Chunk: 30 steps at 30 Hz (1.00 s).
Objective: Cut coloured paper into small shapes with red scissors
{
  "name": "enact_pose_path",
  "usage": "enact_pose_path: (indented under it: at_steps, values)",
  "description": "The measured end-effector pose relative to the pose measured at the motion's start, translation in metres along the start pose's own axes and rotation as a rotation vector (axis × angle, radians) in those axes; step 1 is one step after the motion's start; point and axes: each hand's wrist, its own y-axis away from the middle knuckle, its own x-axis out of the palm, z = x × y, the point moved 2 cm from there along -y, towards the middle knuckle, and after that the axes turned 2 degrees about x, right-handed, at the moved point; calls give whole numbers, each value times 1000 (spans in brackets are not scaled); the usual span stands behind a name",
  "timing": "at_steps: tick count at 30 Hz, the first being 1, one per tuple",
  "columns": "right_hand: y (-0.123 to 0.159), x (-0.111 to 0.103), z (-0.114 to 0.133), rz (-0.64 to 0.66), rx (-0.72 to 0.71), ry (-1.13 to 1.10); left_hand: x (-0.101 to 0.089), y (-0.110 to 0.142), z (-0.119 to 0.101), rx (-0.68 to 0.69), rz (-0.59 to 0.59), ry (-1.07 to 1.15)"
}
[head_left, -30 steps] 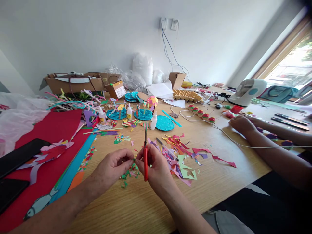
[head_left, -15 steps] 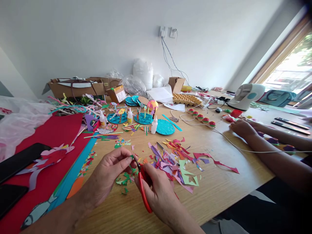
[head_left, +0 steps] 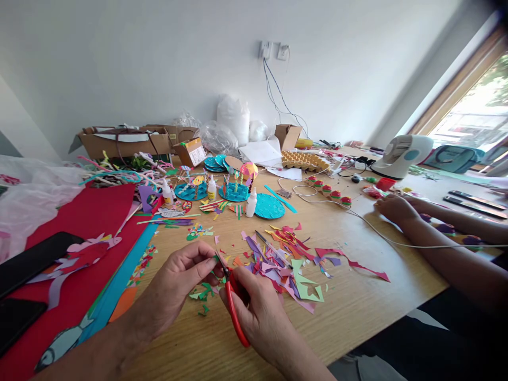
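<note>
My right hand (head_left: 257, 299) is closed around the red handles of a pair of scissors (head_left: 235, 312), whose blades point up and left. The blade tips reach my left hand (head_left: 186, 272), which pinches a tiny piece of green paper (head_left: 216, 259) between thumb and fingertips; most of that piece is hidden. Beneath the hands lie green paper scraps (head_left: 204, 291) on the wooden table. Just right of the scissors spreads a heap of purple, red and orange paper offcuts (head_left: 273, 264), with a pen (head_left: 264, 241) lying across it.
Glue bottles (head_left: 251, 202) stand beyond my hands among blue discs (head_left: 269, 206) carrying paper decorations. Red paper (head_left: 91, 222) and black phones (head_left: 35, 259) lie at left. A white cable (head_left: 369, 227) crosses the right side, near another person's arms (head_left: 416, 227). Cardboard boxes (head_left: 123, 143) line the wall.
The scissors have swung from upright in my right hand to angled, with their blades at the green paper. My left hand keeps its pinch. Over the last half second, little has moved.
</note>
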Motion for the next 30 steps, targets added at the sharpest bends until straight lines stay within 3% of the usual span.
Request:
enact_pose_path:
  at_steps: [18,23,26,30]
  values:
    - [2,0,-8,31,3,-68,-4,1,-7,-47,26,-40]
    - [-6,-10,0,81,66,-349,-9,-1,-9,-38,88,-291]
    - [-17,-17,6,21,77,-338,-12,-3,-8,-6,153,-546]
    - [-29,-18,12,78,24,-286,-10,-5,-11,34,201,-892]
